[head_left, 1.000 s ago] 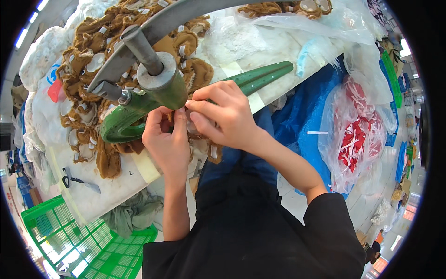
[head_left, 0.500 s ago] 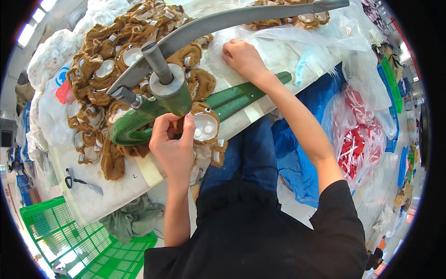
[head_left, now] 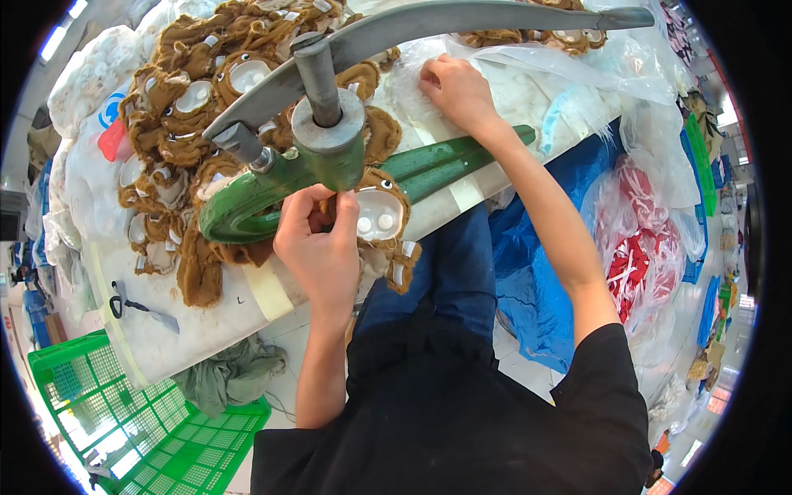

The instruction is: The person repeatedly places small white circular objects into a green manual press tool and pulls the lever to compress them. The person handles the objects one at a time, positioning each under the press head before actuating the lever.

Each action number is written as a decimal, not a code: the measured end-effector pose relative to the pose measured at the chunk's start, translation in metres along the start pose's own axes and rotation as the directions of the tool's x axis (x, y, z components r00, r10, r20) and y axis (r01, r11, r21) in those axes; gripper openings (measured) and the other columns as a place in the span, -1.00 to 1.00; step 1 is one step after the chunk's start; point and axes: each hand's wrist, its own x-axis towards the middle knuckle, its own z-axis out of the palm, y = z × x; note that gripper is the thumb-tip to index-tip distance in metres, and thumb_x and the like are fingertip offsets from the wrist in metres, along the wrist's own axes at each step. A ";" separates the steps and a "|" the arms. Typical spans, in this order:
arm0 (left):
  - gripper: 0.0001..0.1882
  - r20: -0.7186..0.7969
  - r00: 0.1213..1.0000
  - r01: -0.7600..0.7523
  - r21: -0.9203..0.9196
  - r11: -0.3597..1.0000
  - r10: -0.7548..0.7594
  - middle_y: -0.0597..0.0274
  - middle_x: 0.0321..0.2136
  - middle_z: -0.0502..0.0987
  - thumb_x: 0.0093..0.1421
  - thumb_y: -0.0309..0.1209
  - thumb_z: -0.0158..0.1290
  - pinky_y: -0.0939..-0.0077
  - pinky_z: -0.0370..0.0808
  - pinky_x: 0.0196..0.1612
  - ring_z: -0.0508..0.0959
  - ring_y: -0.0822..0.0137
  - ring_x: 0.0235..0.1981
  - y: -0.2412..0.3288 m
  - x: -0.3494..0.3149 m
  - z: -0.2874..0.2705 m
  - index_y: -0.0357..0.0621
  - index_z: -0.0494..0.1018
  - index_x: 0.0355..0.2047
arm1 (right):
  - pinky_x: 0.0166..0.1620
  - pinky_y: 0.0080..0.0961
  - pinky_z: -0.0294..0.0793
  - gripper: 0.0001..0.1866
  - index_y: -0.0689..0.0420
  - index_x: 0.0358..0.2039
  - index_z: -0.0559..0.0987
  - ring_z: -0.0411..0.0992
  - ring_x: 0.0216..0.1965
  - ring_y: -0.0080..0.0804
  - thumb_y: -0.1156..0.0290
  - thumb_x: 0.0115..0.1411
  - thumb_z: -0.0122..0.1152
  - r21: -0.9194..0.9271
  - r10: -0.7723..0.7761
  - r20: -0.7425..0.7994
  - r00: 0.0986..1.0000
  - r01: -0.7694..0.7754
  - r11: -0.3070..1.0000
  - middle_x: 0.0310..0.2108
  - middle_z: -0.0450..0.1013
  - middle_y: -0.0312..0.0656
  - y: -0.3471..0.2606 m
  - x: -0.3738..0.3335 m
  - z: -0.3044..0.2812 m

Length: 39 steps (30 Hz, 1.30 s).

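Observation:
My left hand (head_left: 320, 243) is closed in a pinch at the edge of a brown plush piece (head_left: 382, 216), just under the head of a green hand press (head_left: 338, 153). That piece has a white oval patch with two round white discs and a small eye above it. Its edge between my fingers is mostly hidden. Beyond the press's green base, my right hand (head_left: 459, 89) lies on clear plastic film (head_left: 404, 78) with its fingers curled in. Whatever its fingertips hold, if anything, cannot be made out. The press's long grey lever (head_left: 445, 29) sweeps above both hands.
A heap of similar brown plush pieces (head_left: 177, 144) covers the table's (head_left: 206, 338) left side. A green plastic crate (head_left: 140, 421) stands below at the left, with grey-green cloth (head_left: 231, 375) beside it. At the right are a blue sheet (head_left: 528, 280) and a bag of red-and-white pieces (head_left: 635, 256).
The view has shifted slightly, so the press and both hands appear further right. My left hand keeps its pinch on the plush piece, and my right hand stays on the film.

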 end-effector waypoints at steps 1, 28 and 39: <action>-0.89 -0.006 1.000 0.016 -0.006 1.000 -0.016 0.37 -0.37 0.47 0.20 -0.63 0.24 0.71 0.41 -0.37 0.43 0.65 -0.46 0.002 0.001 0.000 -0.38 0.51 -0.34 | -0.14 -0.18 0.54 -0.86 0.10 -0.31 0.66 0.53 -0.20 -0.12 0.32 0.23 0.28 0.005 -0.017 -0.025 1.000 0.017 1.000 -0.33 0.55 -0.21 0.000 0.000 -0.001; -0.90 0.045 0.999 0.015 0.021 1.000 -0.016 0.34 -0.37 0.53 0.20 -0.62 0.26 0.68 0.45 -0.39 0.49 0.63 -0.48 -0.002 0.002 -0.004 -0.36 0.55 -0.32 | -0.20 -0.66 0.48 -0.86 0.23 -0.21 0.61 0.48 -0.32 -0.70 0.42 0.32 0.28 0.872 -0.119 0.490 0.864 -0.484 0.076 -0.37 0.58 -0.33 -0.126 -0.066 -0.049; -0.86 0.014 0.996 0.088 0.013 0.996 -0.089 0.35 -0.45 0.56 0.21 -0.58 0.28 0.71 0.45 -0.36 0.50 0.64 -0.45 0.001 0.002 -0.008 -0.37 0.56 -0.26 | -0.24 -0.57 0.52 -0.79 0.23 -0.08 0.62 0.56 -0.33 -0.49 0.58 0.27 0.19 0.385 -0.255 -0.542 0.801 0.506 0.772 -0.29 0.60 -0.18 -0.099 -0.042 -0.137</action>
